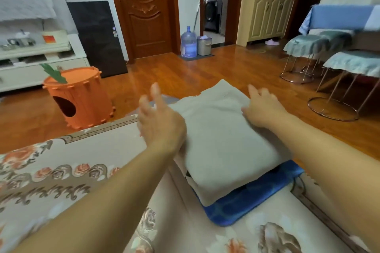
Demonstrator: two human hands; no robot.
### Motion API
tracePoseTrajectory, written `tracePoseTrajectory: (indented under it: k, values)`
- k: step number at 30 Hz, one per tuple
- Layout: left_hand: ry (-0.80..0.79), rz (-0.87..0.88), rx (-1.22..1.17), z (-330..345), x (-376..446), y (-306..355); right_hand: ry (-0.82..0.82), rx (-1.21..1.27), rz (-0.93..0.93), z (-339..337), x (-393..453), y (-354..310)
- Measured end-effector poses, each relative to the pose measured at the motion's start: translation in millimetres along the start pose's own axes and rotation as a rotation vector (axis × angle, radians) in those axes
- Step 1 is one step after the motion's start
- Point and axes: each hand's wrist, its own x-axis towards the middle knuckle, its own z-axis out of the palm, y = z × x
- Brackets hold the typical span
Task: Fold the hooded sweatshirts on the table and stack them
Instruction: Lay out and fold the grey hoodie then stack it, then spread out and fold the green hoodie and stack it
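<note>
I see a folded beige fleece sweatshirt (224,139) lying on top of a folded blue garment (253,201) on the floral-patterned table cover (82,170). My right hand (262,107) rests flat on its far right edge, fingers straight. My left hand (162,121) hovers beside it, fingers spread, holding nothing.

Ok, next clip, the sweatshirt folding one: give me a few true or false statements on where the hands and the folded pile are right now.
1. The right hand rests on the grey folded sweatshirt. True.
2. The left hand grips a sleeve. False: its fingers are spread and hold nothing.
3. The grey sweatshirt lies on top of a blue garment. True.
4. The pile sits on the wooden floor. False: it sits on the floral-covered table.
5. The orange bin stands on the table. False: it stands on the floor.
</note>
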Motion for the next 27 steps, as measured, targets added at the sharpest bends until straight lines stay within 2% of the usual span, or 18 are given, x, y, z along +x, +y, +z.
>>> tracePoseTrajectory:
  k: [1,2,4,5,6,13,15,17,19,21,23,25,27]
  values:
    - [0.004,0.227,0.105,-1,-1,10,0.059,-0.021,-0.070,-7,2,-18]
    - [-0.079,0.341,0.172,3,-1,16,0.045,-0.023,-0.121,-10,7,-34]
    - [-0.347,0.314,0.320,26,-3,11,-0.123,-0.081,-0.155,3,14,-54]
    - [-0.441,0.260,0.404,39,-6,1,-0.198,-0.128,-0.155,17,17,-56]
    - [-0.468,0.236,0.465,49,-9,-7,-0.230,-0.148,-0.144,32,22,-52]
    - [-0.322,0.257,0.476,68,-10,-22,-0.175,-0.137,-0.150,52,47,-36]
    - [-0.354,0.255,0.494,71,-9,-23,-0.128,-0.174,-0.173,56,43,-37]
    - [-0.448,0.239,0.500,63,-4,-23,-0.176,-0.253,-0.162,51,35,-44]
    - [-0.539,0.272,0.488,45,-3,-25,-0.253,-0.389,-0.096,35,23,-55]
    - [-0.521,0.345,0.479,13,-9,-36,-0.208,-0.524,-0.124,10,-1,-77]
    - [-0.465,0.405,0.497,-37,-26,-61,-0.026,-0.539,-0.311,-12,-45,-111]
    - [-0.437,0.425,0.576,-96,-53,-95,0.126,-0.439,-0.486,-24,-103,-145]
    - [-0.418,0.413,0.657,-169,-86,-132,0.081,-0.348,-0.630,-28,-169,-184]
